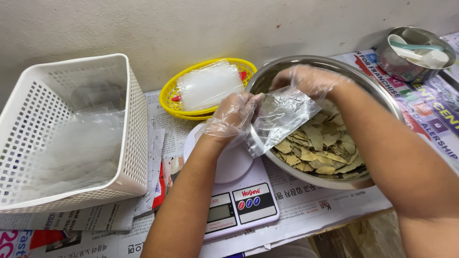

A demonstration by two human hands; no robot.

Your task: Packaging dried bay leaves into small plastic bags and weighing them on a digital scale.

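the clear plastic pouch (pixel 279 119) is thin and crinkled, catching the light in silvery folds, and it hangs over the near rim of the big steel bowl (pixel 382 91), just above the heap of dry leaves (pixel 320 148). the leaves are flat, brittle-looking, pale olive and tan, piled loose in the lower half of the bowl. both hands wear loose, filmy see-through gloves. the left hand (pixel 234 114) comes up from below with the forearm stretched straight over the scale, fingers closed on the pouch's left edge, pinching it. the right hand (pixel 308 79) reaches in from the right side, wrist bent down over the bowl, fingers curled at the pouch's upper edge and holding it there.

under the left wrist sits a white kitchen scale (pixel 234 191) with a round smooth platter and a small grey display beside coloured buttons. it touches the bowl's side, so there is little room between the two. behind it a yellow oval plastic basket (pixel 174 93) with a slotted wall holds a stack of clear bags (pixel 208 86). to the left, a white square lattice basket (pixel 136 119) holds more cloudy film. a small steel bowl (pixel 411 52) with pale plastic spoons (pixel 420 50) stands at the far right. newspaper (pixel 306 205) covers the desk, whose front edge runs close below the scale.
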